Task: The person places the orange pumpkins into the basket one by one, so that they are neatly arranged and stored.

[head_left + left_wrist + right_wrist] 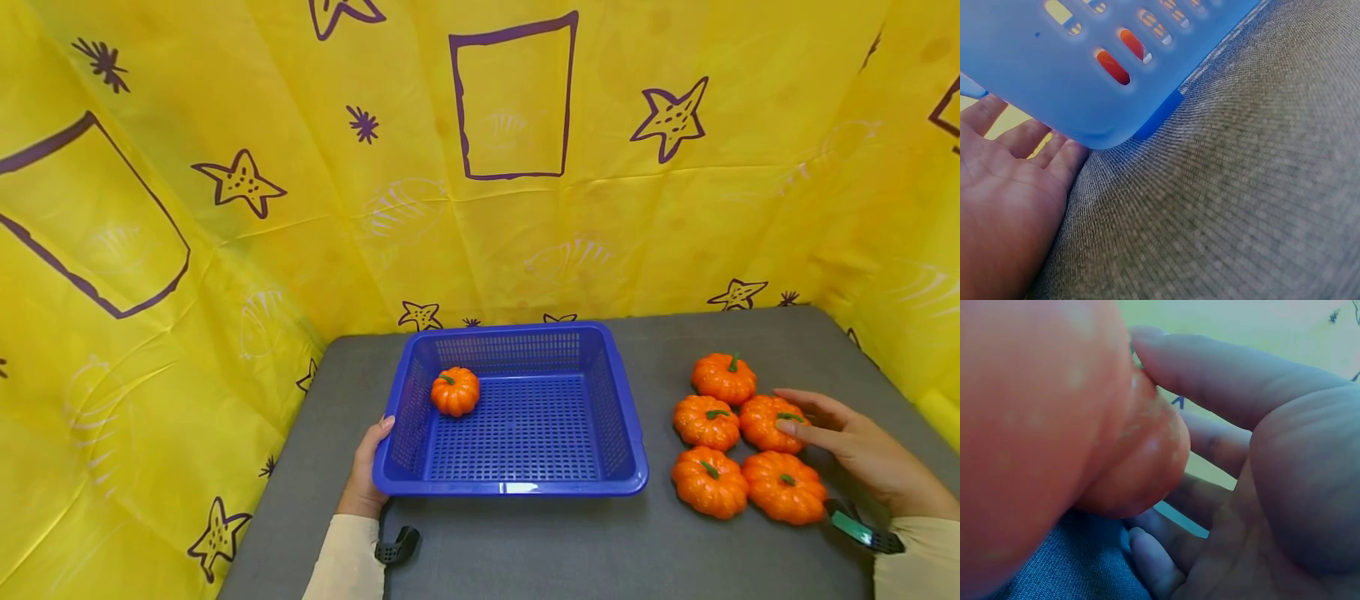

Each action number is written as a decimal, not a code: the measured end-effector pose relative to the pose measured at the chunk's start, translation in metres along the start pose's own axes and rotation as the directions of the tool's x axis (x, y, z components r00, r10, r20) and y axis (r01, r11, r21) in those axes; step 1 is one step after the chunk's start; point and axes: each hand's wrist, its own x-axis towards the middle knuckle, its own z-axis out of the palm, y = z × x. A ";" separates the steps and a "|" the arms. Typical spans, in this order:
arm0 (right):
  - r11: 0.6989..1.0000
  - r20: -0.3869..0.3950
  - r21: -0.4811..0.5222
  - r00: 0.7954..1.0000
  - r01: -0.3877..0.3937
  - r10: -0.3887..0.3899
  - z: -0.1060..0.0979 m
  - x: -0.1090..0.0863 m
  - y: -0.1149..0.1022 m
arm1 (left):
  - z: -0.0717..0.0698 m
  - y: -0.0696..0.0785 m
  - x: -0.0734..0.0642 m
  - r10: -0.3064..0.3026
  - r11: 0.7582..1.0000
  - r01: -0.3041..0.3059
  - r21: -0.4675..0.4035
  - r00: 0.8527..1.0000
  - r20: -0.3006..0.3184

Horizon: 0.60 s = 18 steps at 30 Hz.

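A blue plastic basket (517, 485) with slotted walls stands on the table, one small orange pumpkin (455, 392) inside at its left. My left hand (366, 471) holds the basket's left side, thumb at the rim; the left wrist view shows the palm (1010, 194) beside the basket wall (1054, 87). Right of the basket, several orange pumpkins with green stems sit close together. My right hand (862, 442) grips the right middle pumpkin (767, 423), thumb near its stem. In the right wrist view, fingers (1210, 447) reach round behind this pumpkin (1147, 462); a nearer pumpkin (1029, 425) covers the left part.
A front pumpkin (787, 489) sits just before the right hand, and another (723, 379) lies behind. The grey table (540, 550) is bounded at the back and sides by yellow patterned cloth (517, 242). A black strap is on each wrist.
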 end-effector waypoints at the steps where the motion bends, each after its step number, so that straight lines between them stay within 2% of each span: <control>1: 1.000 -0.006 -0.003 1.000 -0.005 0.005 0.000 0.000 0.000 | 0.000 0.000 0.000 -0.001 1.000 0.001 0.001 1.000 0.000; 7: 0.996 -0.037 -0.026 0.996 -0.080 0.079 0.001 -0.002 -0.003 | 0.001 -0.001 0.000 0.025 1.000 -0.025 -0.013 0.999 0.025; 10: 0.996 -0.056 -0.022 0.994 -0.091 0.089 0.000 -0.003 -0.006 | 0.002 -0.001 0.001 0.047 0.999 -0.045 -0.030 0.998 0.044; 12: 0.997 -0.068 0.026 0.995 -0.071 0.073 0.000 -0.003 -0.009 | 0.003 -0.001 0.001 0.052 0.998 -0.051 -0.030 0.998 0.044; 14: 0.993 -0.080 0.119 0.996 -0.028 0.038 0.000 -0.003 -0.010 | 0.003 -0.001 0.000 0.050 0.998 -0.050 -0.024 0.998 0.039; 17: 0.955 -0.092 0.295 0.996 0.043 -0.017 0.001 -0.003 -0.009 | 0.003 -0.001 0.000 0.043 0.999 -0.043 -0.014 0.999 0.029; 18: 0.944 -0.093 0.324 0.995 0.057 -0.028 0.000 -0.003 -0.009 | 0.003 0.000 -0.001 0.041 0.999 -0.041 -0.010 0.999 0.027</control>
